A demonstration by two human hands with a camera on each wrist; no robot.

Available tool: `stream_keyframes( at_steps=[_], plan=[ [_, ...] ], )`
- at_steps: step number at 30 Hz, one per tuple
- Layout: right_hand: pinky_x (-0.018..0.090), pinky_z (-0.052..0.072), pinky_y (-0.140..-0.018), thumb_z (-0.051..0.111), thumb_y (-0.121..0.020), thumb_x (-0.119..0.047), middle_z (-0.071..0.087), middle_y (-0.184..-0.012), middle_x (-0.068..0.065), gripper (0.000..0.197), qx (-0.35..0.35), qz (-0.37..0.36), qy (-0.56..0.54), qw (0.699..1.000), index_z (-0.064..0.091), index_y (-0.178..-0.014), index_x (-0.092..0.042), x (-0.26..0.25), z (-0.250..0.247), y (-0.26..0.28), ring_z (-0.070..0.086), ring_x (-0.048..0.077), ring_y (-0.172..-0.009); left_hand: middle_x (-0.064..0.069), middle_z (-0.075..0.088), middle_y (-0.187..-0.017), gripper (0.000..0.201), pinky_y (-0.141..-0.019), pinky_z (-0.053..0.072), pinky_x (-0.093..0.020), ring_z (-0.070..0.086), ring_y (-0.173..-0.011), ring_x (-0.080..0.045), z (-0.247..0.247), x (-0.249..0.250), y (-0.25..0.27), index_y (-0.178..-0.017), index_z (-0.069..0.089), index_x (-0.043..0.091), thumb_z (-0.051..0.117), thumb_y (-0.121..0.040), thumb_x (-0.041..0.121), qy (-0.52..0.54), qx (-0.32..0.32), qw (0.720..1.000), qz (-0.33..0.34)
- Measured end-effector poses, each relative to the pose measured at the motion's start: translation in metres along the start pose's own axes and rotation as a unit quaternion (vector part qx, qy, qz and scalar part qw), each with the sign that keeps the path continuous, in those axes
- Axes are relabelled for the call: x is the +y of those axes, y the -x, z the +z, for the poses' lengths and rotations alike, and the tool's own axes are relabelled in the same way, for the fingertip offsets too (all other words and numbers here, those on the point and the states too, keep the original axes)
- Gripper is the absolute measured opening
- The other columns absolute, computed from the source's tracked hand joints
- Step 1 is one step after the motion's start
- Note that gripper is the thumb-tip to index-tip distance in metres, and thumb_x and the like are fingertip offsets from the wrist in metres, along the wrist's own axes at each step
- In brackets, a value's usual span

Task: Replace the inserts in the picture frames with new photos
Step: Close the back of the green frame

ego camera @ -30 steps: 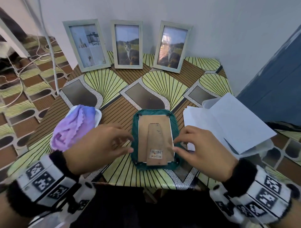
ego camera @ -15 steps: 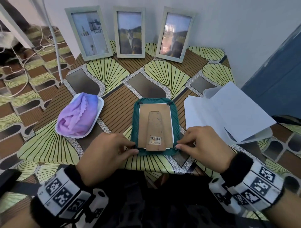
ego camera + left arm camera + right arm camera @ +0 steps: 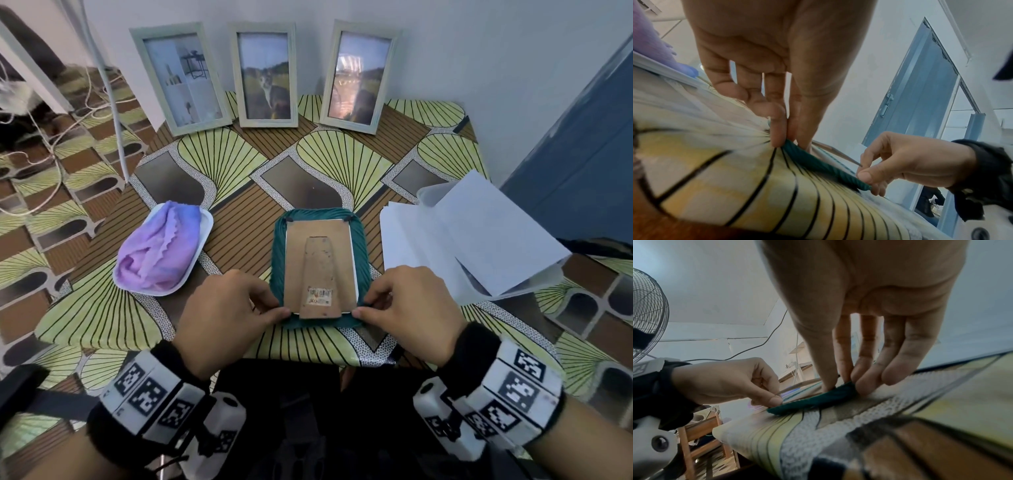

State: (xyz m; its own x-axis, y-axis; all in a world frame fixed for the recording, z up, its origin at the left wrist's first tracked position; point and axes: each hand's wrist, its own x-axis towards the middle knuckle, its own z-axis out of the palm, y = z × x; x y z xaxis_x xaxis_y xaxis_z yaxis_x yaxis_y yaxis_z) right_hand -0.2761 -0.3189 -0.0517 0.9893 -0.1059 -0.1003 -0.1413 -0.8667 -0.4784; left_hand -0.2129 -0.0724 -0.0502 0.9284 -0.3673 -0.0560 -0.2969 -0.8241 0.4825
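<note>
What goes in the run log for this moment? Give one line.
stage: opening frame back | left hand: pinches green frame near-left corner | right hand: pinches near-right corner | backing board: in place

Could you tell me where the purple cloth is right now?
In the head view, the purple cloth lies in a white tray on the table's left side, left of the green frame.

Teal picture frame [image 3: 362,246] lay face-down on the bench, cardboard backing [image 3: 320,270] up, three pale upright frames [image 3: 263,73] stood behind, white photo sheets [image 3: 479,233] lay beside.
</note>
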Motion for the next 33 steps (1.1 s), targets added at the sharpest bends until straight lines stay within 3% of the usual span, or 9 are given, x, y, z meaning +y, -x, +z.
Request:
stream_keyframes(
  at_steps=[8,14,17,27,33],
  plan=[
    [0.026,0.05,-0.06,0.08,-0.071,-0.044,0.065,-0.064,-0.013,0.023,-0.021,0.032,-0.008,0.999,0.07,-0.069,-0.025,-0.004,0.002,-0.003,0.063,0.01,-0.067,0.019,0.063,-0.06,0.022,-0.063,0.051,-0.032,0.056,-0.059,0.0,0.001,0.0,-0.004,-0.065,0.07,0.033,0.08,-0.07,0.052,0.0,-0.009,1.0,-0.009],
    [0.023,0.048,-0.059,0.082,-0.073,-0.037,0.065,-0.063,-0.013,0.017,-0.022,0.046,-0.033,0.998,0.072,-0.07,-0.023,-0.005,0.004,-0.003,0.064,0.007,-0.067,0.027,0.062,-0.062,0.025,-0.058,0.051,-0.029,0.056,-0.058,0.005,-0.002,0.002,0.002,-0.067,0.069,0.037,0.077,-0.068,0.061,-0.025,0.022,0.999,-0.001],
    [0.022,0.048,-0.062,0.081,-0.074,-0.032,0.066,-0.066,-0.013,0.012,-0.022,0.046,-0.043,0.998,0.073,-0.072,-0.024,-0.007,0.007,-0.002,0.064,0.007,-0.069,0.024,0.062,-0.058,0.027,-0.057,0.051,-0.029,0.057,-0.059,0.002,-0.003,0.003,0.003,-0.069,0.073,0.039,0.074,-0.068,0.066,-0.055,0.029,0.998,0.006],
    [0.019,0.042,-0.057,0.08,-0.074,-0.032,0.064,-0.066,-0.015,0.01,-0.013,0.043,-0.037,0.998,0.074,-0.069,-0.026,-0.009,0.007,-0.001,0.063,0.007,-0.068,0.021,0.066,-0.058,0.011,-0.064,0.055,-0.03,0.062,-0.059,0.004,0.004,-0.002,-0.001,-0.066,0.076,0.033,0.085,-0.068,0.04,0.069,-0.015,0.997,-0.013],
    [0.018,0.036,-0.052,0.077,-0.074,-0.031,0.059,-0.058,-0.018,0.008,0.009,0.024,-0.002,1.0,0.074,-0.068,-0.026,-0.011,0.011,-0.001,0.061,0.007,-0.064,0.02,0.067,-0.06,0.007,-0.066,0.055,-0.032,0.062,-0.059,0.002,0.009,-0.002,-0.003,-0.07,0.077,0.033,0.084,-0.07,0.035,0.071,-0.017,0.997,0.001]
  ],
)
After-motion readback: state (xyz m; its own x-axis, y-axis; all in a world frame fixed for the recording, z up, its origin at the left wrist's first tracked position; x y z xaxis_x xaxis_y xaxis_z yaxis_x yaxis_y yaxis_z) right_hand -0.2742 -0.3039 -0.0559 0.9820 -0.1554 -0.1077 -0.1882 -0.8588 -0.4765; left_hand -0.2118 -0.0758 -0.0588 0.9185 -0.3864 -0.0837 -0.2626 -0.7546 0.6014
